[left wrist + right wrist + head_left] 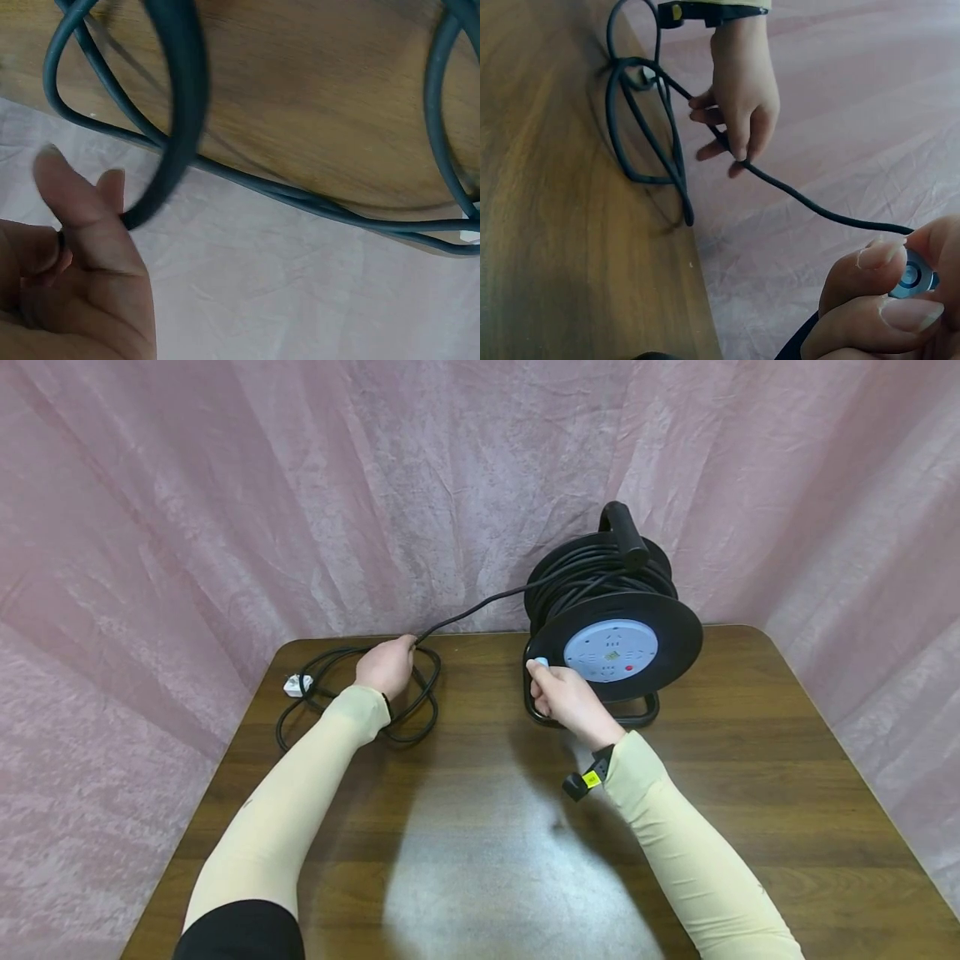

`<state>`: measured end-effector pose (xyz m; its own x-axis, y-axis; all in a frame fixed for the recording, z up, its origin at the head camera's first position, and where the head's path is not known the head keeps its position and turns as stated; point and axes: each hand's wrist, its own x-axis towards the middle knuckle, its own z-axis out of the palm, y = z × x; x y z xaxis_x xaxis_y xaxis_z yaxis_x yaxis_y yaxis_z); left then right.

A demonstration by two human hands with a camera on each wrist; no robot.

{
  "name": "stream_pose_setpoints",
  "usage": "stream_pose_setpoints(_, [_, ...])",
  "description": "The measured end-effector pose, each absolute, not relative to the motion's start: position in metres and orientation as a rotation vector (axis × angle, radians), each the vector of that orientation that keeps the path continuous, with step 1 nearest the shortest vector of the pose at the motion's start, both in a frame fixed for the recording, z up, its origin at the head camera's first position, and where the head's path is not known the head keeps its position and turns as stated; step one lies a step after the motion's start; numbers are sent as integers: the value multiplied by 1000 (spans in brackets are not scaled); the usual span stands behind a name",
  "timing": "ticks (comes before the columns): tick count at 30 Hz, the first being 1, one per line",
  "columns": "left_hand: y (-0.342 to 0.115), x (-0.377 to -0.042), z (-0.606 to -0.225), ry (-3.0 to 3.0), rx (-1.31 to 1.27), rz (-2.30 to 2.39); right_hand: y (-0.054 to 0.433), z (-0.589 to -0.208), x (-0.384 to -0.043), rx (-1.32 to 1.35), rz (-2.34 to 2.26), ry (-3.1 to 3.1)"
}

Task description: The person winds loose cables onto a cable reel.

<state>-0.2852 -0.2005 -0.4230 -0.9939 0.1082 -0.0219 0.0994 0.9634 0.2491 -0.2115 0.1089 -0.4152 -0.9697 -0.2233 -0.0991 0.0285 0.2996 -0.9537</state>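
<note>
A black cable reel (681, 647) stands at the back of the table, its round face carrying a pale blue socket panel (611, 650). My right hand (572, 700) pinches the light blue crank knob (542, 661) at the reel's left edge; in the right wrist view the thumb and fingers close round this knob (913, 274). To the left, my left hand (386, 668) holds the black cable (480, 605), which runs from it up to the drum. The left wrist view shows the cable (184, 97) passing between thumb and fingers. Loose loops lie beneath this hand.
At the cable's end a white plug (297, 685) lies near the table's left edge. The wooden table (480, 827) backs onto a pink curtain (450, 485). The reel's handle (626, 537) and tube stand (637, 718) stick out above and below the drum.
</note>
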Motion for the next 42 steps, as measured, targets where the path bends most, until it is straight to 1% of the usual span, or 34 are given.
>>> stream_pose_setpoints(6, [-203,-283,-422,3112,113,389,109,-409,-212,-197,-1787,2314])
stream_pose_setpoints(17, [-203,-286,-426,3033,216,503,111,-397,-213,-195,-1764,2330])
stream_pose_setpoints(26, [-206,-283,-429,3062,181,486,115,-385,-212,-185,-1786,2304])
stream_pose_setpoints(35, [-206,-281,-431,3070,233,507,119,-373,-210,-187,-1855,2263])
stream_pose_setpoints(42, [-204,-284,-431,3087,220,513,124,-368,-210,-187,-1859,2258])
